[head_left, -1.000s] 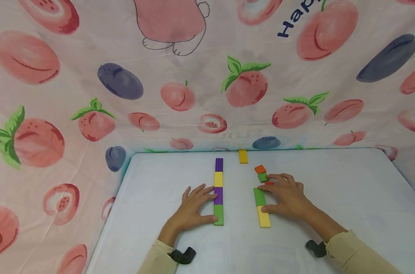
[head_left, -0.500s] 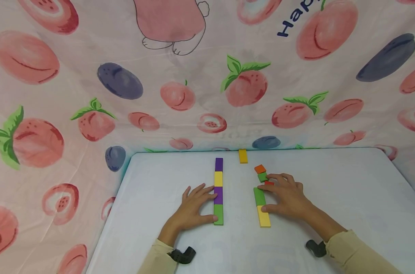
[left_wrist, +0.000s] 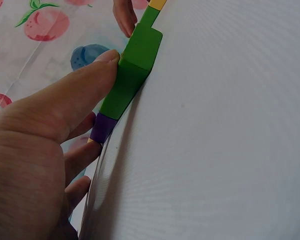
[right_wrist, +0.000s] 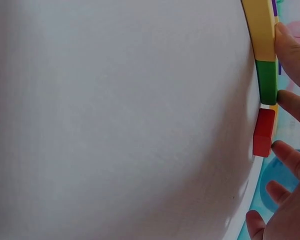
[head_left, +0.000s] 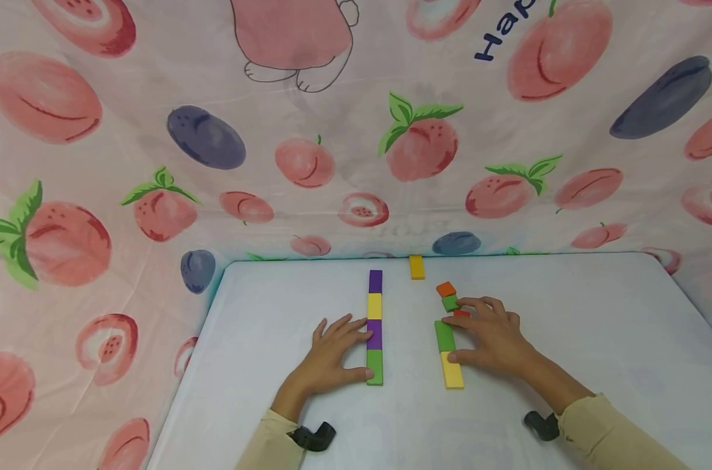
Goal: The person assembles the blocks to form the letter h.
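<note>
A straight column of flat blocks stands at the middle left: a purple block, a yellow block, a second purple block and a green block nearest me. My left hand lies with spread fingers on its left side; the thumb touches the green block and fingertips touch the lower purple one. My right hand rests its thumb on a yellow block and a fingertip on the green block above it. Another fingertip is by a red block.
Beyond the right hand, a small green block and an orange block lie at angles. A separate yellow block is at the white table's far edge. A fruit-print cloth hangs behind and to the left.
</note>
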